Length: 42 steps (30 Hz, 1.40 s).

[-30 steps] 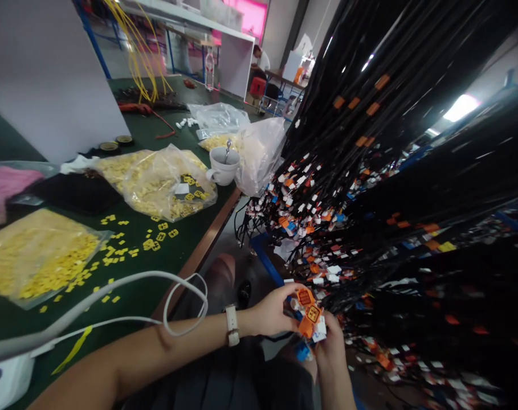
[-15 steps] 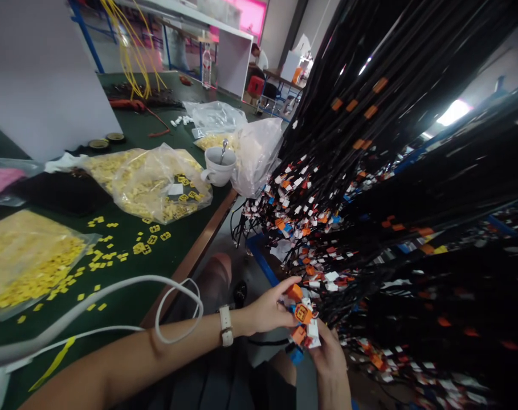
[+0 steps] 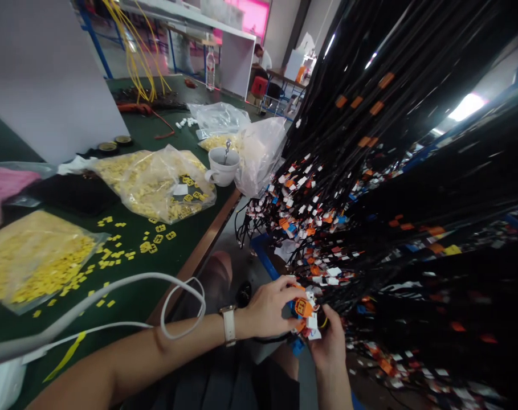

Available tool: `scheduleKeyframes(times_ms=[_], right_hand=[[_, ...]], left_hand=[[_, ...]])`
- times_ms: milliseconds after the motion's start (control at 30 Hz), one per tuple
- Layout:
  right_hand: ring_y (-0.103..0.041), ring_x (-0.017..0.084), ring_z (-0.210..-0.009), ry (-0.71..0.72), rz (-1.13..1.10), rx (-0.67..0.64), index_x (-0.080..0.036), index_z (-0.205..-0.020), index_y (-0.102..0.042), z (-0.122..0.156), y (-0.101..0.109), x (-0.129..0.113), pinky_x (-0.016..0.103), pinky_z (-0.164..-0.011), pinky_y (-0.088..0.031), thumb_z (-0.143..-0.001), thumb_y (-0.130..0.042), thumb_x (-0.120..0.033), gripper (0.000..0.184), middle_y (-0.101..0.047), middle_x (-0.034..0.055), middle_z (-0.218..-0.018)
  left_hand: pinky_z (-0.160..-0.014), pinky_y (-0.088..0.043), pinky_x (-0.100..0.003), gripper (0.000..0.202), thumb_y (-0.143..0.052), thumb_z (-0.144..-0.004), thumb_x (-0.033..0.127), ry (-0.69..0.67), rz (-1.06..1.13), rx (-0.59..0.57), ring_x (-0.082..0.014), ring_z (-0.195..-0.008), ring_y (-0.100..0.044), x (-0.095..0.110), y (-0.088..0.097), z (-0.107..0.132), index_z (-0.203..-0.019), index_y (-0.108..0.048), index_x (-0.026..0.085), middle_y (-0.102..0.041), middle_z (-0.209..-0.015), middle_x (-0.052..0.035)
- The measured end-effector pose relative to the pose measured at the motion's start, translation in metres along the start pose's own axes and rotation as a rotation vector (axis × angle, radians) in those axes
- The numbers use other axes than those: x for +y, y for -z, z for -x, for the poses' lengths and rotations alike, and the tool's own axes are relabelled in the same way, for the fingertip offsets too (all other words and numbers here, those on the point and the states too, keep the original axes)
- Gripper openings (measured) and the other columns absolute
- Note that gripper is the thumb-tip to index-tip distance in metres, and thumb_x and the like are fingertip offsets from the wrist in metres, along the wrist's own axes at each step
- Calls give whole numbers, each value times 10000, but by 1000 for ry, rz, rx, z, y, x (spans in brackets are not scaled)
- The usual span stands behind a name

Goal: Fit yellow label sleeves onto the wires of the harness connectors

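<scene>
A bunch of wire connectors is gathered low in the middle of the head view, between my two hands. An orange connector (image 3: 302, 307) with dark markings on its face points up at me. White connectors (image 3: 312, 320) and a blue connector (image 3: 298, 346) sit beside and below it. My left hand (image 3: 270, 308), with a pale watch on its wrist, curls its fingers and thumb round the orange connector. From the right side my right hand (image 3: 329, 344) closes on the bunch, its fingertips partly hidden behind the connectors. A bit of yellow shows near my right thumb.
Black cable bundles (image 3: 361, 74) with many connector ends hang at the right. On the green table (image 3: 143, 267) lie bags of yellow pieces (image 3: 40, 262), loose yellow pieces, a white cup (image 3: 222, 167) and a thick cable (image 3: 126, 279). A person (image 3: 264, 60) sits far back.
My left hand's fingers have moved over the top of the connectors and curled in, covering an orange connector. My right thumb has lifted beside the bunch. The view has shifted slightly.
</scene>
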State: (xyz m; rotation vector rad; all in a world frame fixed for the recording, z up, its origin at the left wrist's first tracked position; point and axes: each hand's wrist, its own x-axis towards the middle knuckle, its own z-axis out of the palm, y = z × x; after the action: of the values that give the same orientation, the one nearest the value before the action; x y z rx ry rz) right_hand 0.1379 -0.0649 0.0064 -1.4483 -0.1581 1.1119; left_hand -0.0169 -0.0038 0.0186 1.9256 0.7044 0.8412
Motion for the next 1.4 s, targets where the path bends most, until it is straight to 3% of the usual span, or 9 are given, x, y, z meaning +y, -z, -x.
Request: scheduleKeyframes(times_ms=[200, 400, 567, 733, 833, 1000, 1133, 1267, 1400], right_hand=[[-633, 205, -797, 108, -98, 12, -204, -984, -620, 15, -5, -9, 316, -681, -511, -653, -645, -451, 414, -685, 16, -872], [-614, 204, -932, 256, 103, 32, -274, -1278, -418, 24, -19, -18, 276, -723, -513, -616, -745, -351, 742, -625, 21, -1104], [-633, 190, -856, 214, 85, -58, -258, -1239, -462, 21, -18, -18, 267, -711, -516, -578, -778, -269, 733, -660, 20, -1009], [-645, 188, -718, 84, 31, -122, -226, -1115, -571, 18, -1, -16, 284, -633, -522, -554, -792, -271, 604, -689, 17, -846], [-647, 186, -711, 82, 34, -130, -230, -1070, -592, 17, -1, -16, 283, -629, -522, -549, -795, -268, 561, -692, 11, -834], [-653, 204, -690, 78, 13, -87, -209, -1031, -593, 16, -9, -16, 297, -611, -531, -502, -814, -268, 576, -694, 17, -817], [-659, 218, -720, 58, -27, -123, -188, -1030, -593, 14, -6, -14, 310, -624, -540, -525, -806, -284, 556, -695, 47, -879], [-659, 212, -726, 31, -41, -177, -187, -1007, -619, 10, 1, -13, 299, -632, -540, -539, -803, -259, 508, -697, 38, -868], [-659, 213, -704, -8, -31, -162, -171, -935, -656, 2, 11, -12, 288, -621, -540, -504, -814, -229, 463, -701, 37, -828]], left_hand=[[-884, -449, -271, 398, -601, -706, 193, -87, -95, -16, -191, -1030, -535, 5, -3, 7, -1102, -575, 222, -414, -1241, -90], [-837, -459, -301, 296, -471, -832, 216, -280, -254, -175, -237, -1035, -517, 10, 2, 15, -1102, -588, 251, -407, -1248, -99], [-905, -433, -291, 358, -592, -666, 99, -113, 97, -26, -218, -1100, -471, 11, -2, 8, -1011, -592, 195, -468, -1136, -91], [-743, -477, -250, 473, -664, -603, 108, 190, 613, -5, -156, -859, -574, 8, -11, 0, -1048, -513, 160, -555, -1033, -75], [-718, -479, -251, 528, -670, -626, 129, 281, 767, -18, -143, -802, -584, 8, -11, -1, -1112, -467, 155, -591, -965, -64], [-870, -455, -296, 516, -640, -632, 121, 39, 379, 1, -191, -1005, -536, 18, 3, 0, -1134, -562, 209, -491, -1166, -84], [-992, -378, -308, 493, -598, -688, 120, -106, 195, -20, -192, -1118, -475, 21, 7, 1, -1168, -563, 229, -506, -1173, -75], [-1002, -372, -301, 531, -670, -700, 254, -90, 147, -83, -198, -1135, -467, 15, 1, 2, -1211, -526, 227, -486, -1211, -82], [-994, -381, -360, 763, -686, -688, 335, 23, 13, -109, -243, -1136, -468, 23, 0, 7, -1352, -327, 225, -413, -1292, -105]])
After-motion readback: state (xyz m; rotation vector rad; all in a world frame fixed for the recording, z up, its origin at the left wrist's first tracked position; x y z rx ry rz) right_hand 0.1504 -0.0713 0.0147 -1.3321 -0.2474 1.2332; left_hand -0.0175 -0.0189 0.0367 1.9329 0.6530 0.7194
